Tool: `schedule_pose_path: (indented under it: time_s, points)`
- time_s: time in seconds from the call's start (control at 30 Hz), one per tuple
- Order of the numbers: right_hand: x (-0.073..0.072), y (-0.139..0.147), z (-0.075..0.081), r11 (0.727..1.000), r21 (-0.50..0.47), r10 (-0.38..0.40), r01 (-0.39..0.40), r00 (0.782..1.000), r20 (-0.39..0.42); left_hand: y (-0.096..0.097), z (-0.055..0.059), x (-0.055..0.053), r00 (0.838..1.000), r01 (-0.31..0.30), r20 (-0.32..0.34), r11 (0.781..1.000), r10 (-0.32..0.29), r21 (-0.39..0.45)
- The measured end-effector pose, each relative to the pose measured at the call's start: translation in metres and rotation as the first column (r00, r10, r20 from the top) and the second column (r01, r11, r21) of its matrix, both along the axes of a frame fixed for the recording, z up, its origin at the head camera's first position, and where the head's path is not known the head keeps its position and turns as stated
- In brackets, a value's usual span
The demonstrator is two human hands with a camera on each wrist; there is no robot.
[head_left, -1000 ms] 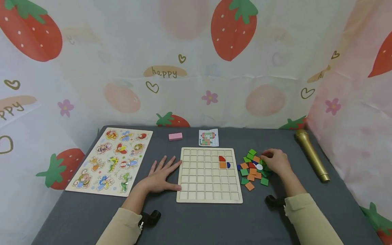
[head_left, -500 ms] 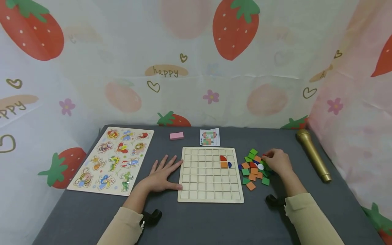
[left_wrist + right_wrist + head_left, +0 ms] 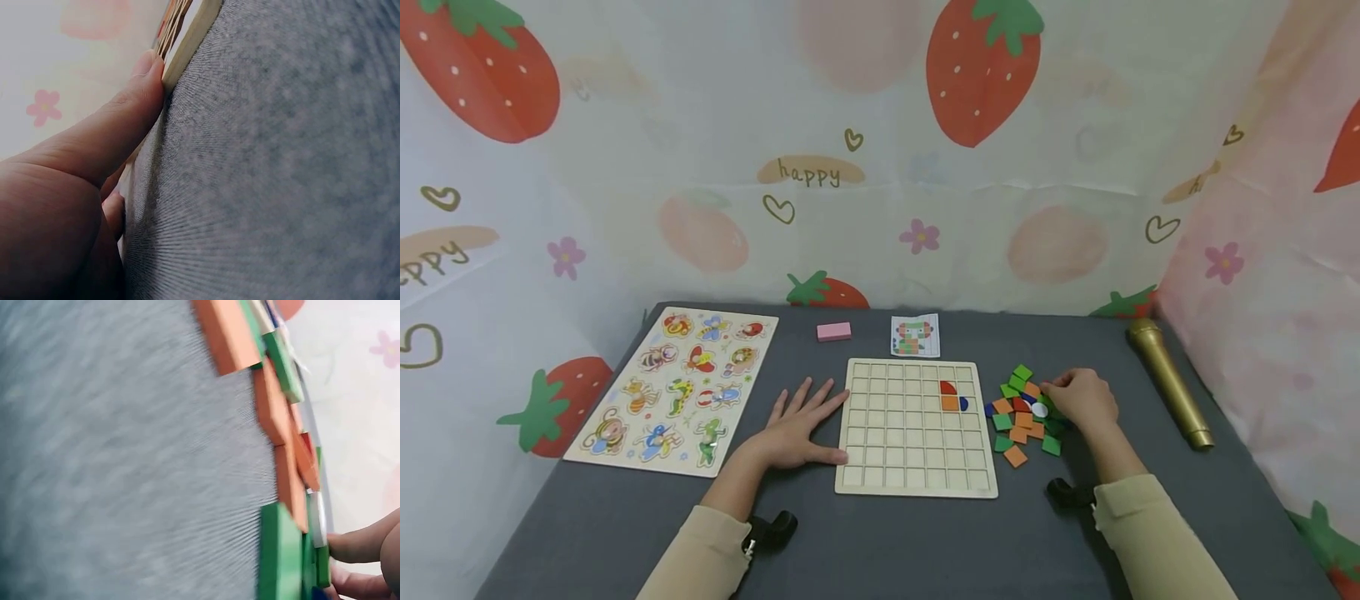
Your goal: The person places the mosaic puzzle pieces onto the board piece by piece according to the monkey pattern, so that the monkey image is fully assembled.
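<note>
Behind the grid board (image 3: pixel 905 454), "happy" lettering (image 3: pixel 809 173)

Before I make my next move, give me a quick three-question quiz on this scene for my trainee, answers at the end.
1. Which thing does the left hand touch?
a) the gold cylinder
b) the wooden grid board
c) the round white tile

2. True or false: in the head view, the pink block lies to the left of the printed pattern card.

3. What colours are the three tiles sitting in the wooden grid board?

Key
1: b
2: true
3: red, orange and blue; the red tile sits directly beyond the orange tile, and the blue tile sits to the orange one's right.
</note>
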State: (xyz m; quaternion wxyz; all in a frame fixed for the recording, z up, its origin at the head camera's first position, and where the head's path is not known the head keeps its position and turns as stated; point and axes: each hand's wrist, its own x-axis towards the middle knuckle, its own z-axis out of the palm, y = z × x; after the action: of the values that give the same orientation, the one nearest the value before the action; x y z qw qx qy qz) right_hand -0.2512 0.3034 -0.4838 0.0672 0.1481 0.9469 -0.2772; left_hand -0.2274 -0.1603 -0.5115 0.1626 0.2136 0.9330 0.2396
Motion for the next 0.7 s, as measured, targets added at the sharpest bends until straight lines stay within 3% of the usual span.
schedule_pose_path:
  time_s: [0.3,0.53,0.7]
  points:
    - [-0.003,0.004,0.001,0.994,-0.111,-0.002,0.005,1.0,0.025,0.002,0.001,-0.001,1.0,-0.002,0.003,1.0,0.002,-0.007]
    - [0.004,-0.001,0.009,0.984,-0.175,0.016,-0.042,0.989,-0.15,0.001,0.001,-0.001,1.0,-0.001,0.003,1.0,0.001,0.0]
    - [0.008,-0.011,0.015,0.961,-0.235,0.09,-0.146,0.968,-0.234,0.001,0.001,0.0,1.0,-0.005,0.003,1.0,0.005,0.0]
